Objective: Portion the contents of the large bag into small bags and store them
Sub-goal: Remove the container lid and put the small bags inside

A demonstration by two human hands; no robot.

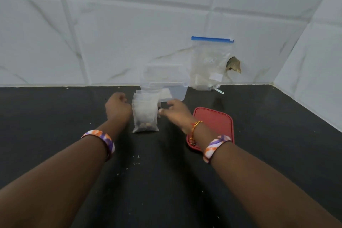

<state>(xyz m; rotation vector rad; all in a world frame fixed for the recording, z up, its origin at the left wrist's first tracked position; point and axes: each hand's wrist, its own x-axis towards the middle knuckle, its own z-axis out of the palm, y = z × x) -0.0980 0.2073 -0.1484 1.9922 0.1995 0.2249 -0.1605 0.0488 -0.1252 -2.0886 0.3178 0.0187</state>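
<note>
Several small clear bags (145,114) lie in an overlapping row on the black counter (74,116); the nearest holds a few brownish bits at its bottom. My left hand (117,106) sits just left of the row with curled fingers, holding nothing that I can see. My right hand (174,111) hovers at the row's right edge, fingers loosely bent, its fingertips near the bags. The large clear zip bag (211,65) with a blue slider leans upright on the tiled wall, nearly empty. A clear plastic container (177,89) stands behind the small bags.
A red lid (220,124) lies flat on the counter, partly under my right wrist. A small white tag (219,91) lies by the large bag. The wall has a broken patch (234,65). Crumbs dot the counter near the front. Tiled walls close the back and right.
</note>
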